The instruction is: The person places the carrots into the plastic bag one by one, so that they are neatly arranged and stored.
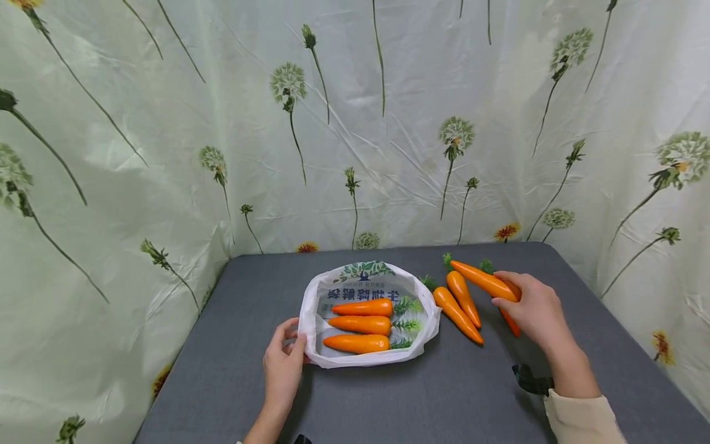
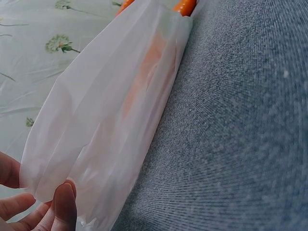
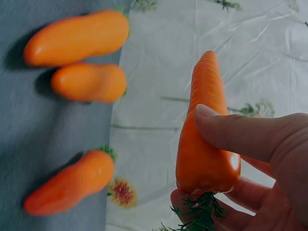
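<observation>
A white plastic bag (image 1: 316, 357) with a printed inner side lies with its mouth spread wide. Three orange toy-like carrots (image 1: 357, 343) with green tops rest inside it, side by side. My left hand (image 1: 284, 364) pinches the bag's left rim between thumb and fingers; the left wrist view shows the thin film (image 2: 96, 130) in that grip. To the right of the bag, my right hand (image 1: 535, 308) holds one carrot (image 3: 204, 149) by its thick end, above the table. Its narrow tip points away from the hand, and its green top hangs by the fingers.
Two carrots (image 1: 457, 316) lie close together just right of the bag. Another carrot (image 3: 72, 183) lies apart from them, partly hidden under the right hand in the head view. The grey tabletop (image 1: 421, 401) meets a flower-patterned curtain (image 1: 388, 154) at the back and sides.
</observation>
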`<state>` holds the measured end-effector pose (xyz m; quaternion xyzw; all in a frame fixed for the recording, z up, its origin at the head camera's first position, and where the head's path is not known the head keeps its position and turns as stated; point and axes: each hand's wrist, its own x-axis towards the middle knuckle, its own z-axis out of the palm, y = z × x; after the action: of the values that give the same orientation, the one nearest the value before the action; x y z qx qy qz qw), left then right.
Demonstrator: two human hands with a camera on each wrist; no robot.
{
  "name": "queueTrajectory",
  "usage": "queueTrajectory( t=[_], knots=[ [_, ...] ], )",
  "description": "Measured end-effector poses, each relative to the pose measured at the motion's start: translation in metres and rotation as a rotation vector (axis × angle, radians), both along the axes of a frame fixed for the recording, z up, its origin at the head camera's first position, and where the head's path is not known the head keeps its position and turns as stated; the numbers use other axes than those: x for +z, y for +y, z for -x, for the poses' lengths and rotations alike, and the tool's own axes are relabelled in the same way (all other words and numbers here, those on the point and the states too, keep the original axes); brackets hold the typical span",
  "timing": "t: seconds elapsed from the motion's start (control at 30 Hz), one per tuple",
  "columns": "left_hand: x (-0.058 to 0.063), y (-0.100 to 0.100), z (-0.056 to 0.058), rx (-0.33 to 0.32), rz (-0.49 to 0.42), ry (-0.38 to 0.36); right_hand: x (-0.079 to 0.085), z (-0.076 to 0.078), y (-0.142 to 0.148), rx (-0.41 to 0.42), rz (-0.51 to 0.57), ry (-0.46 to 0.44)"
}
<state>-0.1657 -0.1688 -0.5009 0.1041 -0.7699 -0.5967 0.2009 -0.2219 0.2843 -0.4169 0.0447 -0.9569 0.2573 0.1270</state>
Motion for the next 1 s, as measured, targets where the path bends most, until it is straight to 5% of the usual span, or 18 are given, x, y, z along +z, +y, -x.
queueTrajectory(
  t=[0.2,0.5,0.77,1.0],
  knots=[
    [0.002,-0.001,-0.001,-0.005,0.001,0.015,0.003,0.006,-0.024,0.03,0.025,-0.004],
    [0.023,0.007,-0.007,0.006,0.013,-0.005,0.009,0.015,-0.061,0.13,0.024,0.038],
    [0.006,-0.001,-0.003,-0.008,0.005,0.016,0.014,0.023,-0.09,0.188,0.011,0.047],
    [0.005,-0.001,-0.003,-0.019,-0.001,0.023,0.017,0.028,-0.111,0.239,-0.009,0.064]
  ],
)
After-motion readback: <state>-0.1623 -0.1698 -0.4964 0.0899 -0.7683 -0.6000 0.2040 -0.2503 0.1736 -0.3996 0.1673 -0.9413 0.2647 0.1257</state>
